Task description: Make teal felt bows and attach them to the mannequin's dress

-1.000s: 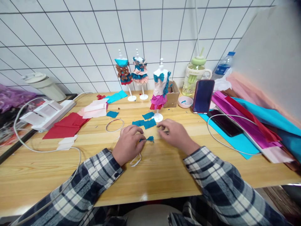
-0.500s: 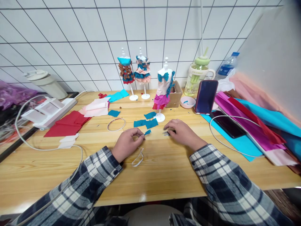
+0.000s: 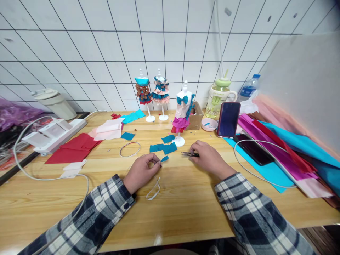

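Between thumb and fingers, my left hand pinches a small teal paper piece, whose tip sticks out to the right. My right hand grips small dark-handled thread snips, blades pointing left, low over the table. Just beyond my hands lie several teal paper pieces. By them stands a white mini dress form in a pink and magenta dress with a teal bow. A white elastic loop lies right of my left wrist, and a thin hoop lies beyond that hand.
Two more dressed forms stand at the back. A propped phone, pink bowl and green-lidded jug are back right. Colored paper and a flat black phone lie right; red paper and a power strip left.
The view has tilted up, so things sit lower in the picture. My right hand has lifted the snips, which show more clearly. My left hand keeps its pinch.
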A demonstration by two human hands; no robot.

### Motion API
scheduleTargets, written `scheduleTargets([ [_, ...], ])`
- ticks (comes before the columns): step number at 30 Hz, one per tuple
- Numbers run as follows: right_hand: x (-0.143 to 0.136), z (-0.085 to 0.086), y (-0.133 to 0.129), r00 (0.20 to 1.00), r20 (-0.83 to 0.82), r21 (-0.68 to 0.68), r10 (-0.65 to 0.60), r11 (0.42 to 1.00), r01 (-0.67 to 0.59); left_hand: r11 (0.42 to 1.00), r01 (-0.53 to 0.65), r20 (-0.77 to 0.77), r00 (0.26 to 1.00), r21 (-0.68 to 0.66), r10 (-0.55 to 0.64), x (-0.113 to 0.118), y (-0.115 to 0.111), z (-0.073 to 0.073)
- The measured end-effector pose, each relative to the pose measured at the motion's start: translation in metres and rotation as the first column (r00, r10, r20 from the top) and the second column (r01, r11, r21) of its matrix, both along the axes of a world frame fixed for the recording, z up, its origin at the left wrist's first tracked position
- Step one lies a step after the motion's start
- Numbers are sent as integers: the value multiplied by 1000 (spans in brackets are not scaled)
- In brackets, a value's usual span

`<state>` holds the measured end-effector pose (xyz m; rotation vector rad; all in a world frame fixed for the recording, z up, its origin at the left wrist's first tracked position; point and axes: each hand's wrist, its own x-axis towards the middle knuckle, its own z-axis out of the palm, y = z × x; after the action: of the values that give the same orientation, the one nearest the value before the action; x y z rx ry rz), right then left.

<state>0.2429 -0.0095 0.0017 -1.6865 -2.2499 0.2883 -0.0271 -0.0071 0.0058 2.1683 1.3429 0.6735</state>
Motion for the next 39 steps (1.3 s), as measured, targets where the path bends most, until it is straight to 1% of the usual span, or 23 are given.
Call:
scheduleTargets([
  [3,-2,0,-1,998,3,-61,59,996,-58,1000,-4,4,1000,-9,4,-1,1,-2],
  [7,-2,-1,-1,993,-85,-30,82,996,-85,1000,-5,11,1000,-19,5,-2,2,-4],
  [12,1,-2,-2,981,-129,-83,145,984,-156,999,-8,18,1000,-44,9,-3,3,-5],
  [14,0,-3,-3,974,-150,-68,172,981,-184,999,-4,20,1000,-48,5,-3,3,-5],
  [17,-5,-3,-2,949,-168,-11,268,962,-274,999,5,24,1000,-43,-4,-3,3,-5],
  [20,-11,-7,0,924,-145,22,354,935,-355,999,7,29,1000,-50,-6,-3,4,-6],
  [23,-15,-9,2,917,-98,26,387,922,-387,998,-3,25,1000,-65,4,-3,4,-7],
  [26,-18,-8,1,916,-21,36,401,916,-400,997,-9,25,1000,-80,11,-2,4,-7],
  [31,-26,-1,-3,904,160,35,397,913,-407,996,1,42,999,-87,2,-3,3,-8],
  [34,-29,-2,-4,897,199,32,395,912,-408,996,4,51,999,-93,1,-4,4,-9],
  [37,-32,-4,-5,914,195,8,355,931,-364,996,1,48,999,-93,3,-3,4,-11],
  [39,-34,-5,-5,938,194,-5,287,957,-291,996,-1,42,999,-86,4,-3,4,-11],
])
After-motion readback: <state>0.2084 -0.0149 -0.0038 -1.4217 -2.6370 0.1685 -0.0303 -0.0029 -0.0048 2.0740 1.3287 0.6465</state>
